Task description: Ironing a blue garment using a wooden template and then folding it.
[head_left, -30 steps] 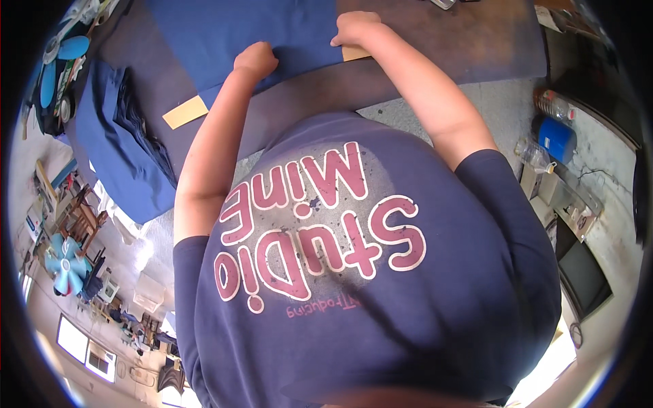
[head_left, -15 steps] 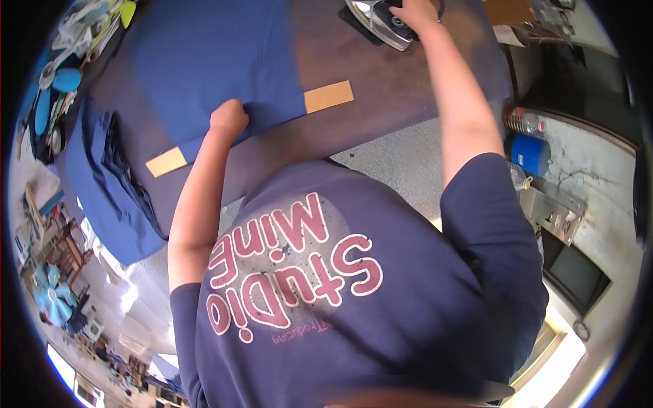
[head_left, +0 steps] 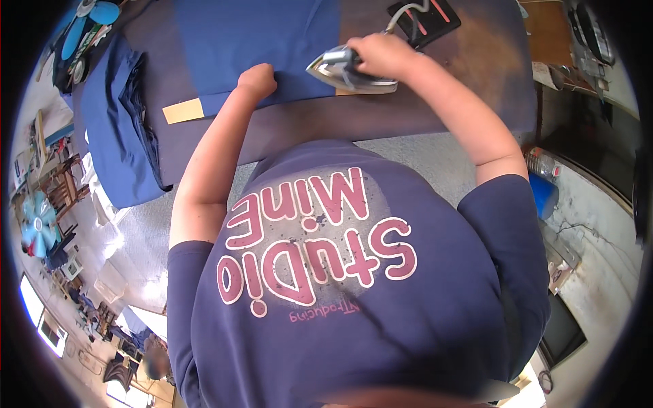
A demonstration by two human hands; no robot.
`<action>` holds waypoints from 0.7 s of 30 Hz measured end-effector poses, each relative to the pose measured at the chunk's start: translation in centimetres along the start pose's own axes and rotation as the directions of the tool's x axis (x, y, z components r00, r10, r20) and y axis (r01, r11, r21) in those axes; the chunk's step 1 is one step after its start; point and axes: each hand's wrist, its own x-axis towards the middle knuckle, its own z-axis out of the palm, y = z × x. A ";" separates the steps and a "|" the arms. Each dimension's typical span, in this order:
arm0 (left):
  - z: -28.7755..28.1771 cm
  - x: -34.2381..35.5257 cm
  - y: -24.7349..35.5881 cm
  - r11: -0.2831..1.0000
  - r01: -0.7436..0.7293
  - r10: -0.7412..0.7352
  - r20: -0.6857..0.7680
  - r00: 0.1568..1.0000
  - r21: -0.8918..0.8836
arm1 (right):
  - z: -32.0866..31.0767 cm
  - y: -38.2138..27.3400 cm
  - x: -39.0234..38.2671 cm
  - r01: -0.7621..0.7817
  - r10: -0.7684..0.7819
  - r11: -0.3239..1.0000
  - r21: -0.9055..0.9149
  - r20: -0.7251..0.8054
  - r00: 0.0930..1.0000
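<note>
We take the dark brown padded ironing table (head_left: 422, 115) as our landmark. Across its far middle lies a flat blue cloth panel (head_left: 258, 47), spread smooth, with its near edge running just short of the table's near side.

We find the right hand (head_left: 381, 56) closed round the handle of a silver-soled electric iron (head_left: 347, 71). The iron sits sole down at the near right corner of the blue panel, its pointed nose aimed toward the table's left end. A grey cord runs from its rear toward a black rectangular iron rest with red stripes (head_left: 425, 20), which lies on the table's far side, just beyond the right hand.

We find the left hand (head_left: 257, 80) curled into a loose fist, knuckles pressed down on the near edge of the blue panel, left of the iron and apart from it. We cannot tell whether any cloth is pinched inside the fist.

A tan rectangular card piece (head_left: 183, 110) shows at the near left corner of the panel, partly tucked under the cloth. At the table's left end a stack of folded dark blue garments (head_left: 115, 129) hangs over the edge. Beyond the table's right end, on the floor, stands a blue plastic container (head_left: 544, 194).
</note>
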 end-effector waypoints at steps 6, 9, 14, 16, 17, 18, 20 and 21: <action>-1.4 -0.6 1.1 1.000 -0.016 0.015 0.077 0.997 0.014 | 3.9 -6.5 1.5 0.085 -0.089 0.994 0.065 0.065 0.994; -0.6 -0.4 0.1 0.999 -0.031 0.032 0.034 0.999 -0.032 | 4.1 -7.9 2.0 0.070 -0.073 0.996 0.060 0.049 0.996; 0.3 -1.4 -3.0 0.960 -0.165 0.154 -0.067 0.986 -0.228 | 4.3 -8.5 2.4 0.027 -0.027 1.000 0.003 0.042 0.999; 0.3 -2.2 -5.2 0.903 -0.328 0.252 -0.277 0.927 -0.276 | 4.8 -7.9 2.4 0.015 -0.015 1.000 -0.010 0.016 1.000; 0.0 -2.5 -6.7 0.907 -0.305 0.232 -0.262 0.937 -0.290 | 5.4 -7.4 2.6 0.023 -0.023 1.000 -0.008 -0.016 1.000; -0.3 -2.8 -8.4 0.910 -0.281 0.209 -0.246 0.946 -0.305 | 5.5 -7.2 2.7 0.024 -0.024 1.000 -0.007 -0.015 1.000; -0.6 -3.3 -11.6 0.894 -0.200 0.130 -0.196 0.972 -0.401 | 5.6 -7.2 2.7 0.039 -0.040 0.999 -0.019 -0.042 0.998; -1.1 -3.8 -12.5 0.857 -0.096 0.051 -0.102 0.993 -0.506 | 5.5 -7.2 2.7 0.024 -0.025 0.999 -0.025 -0.041 0.999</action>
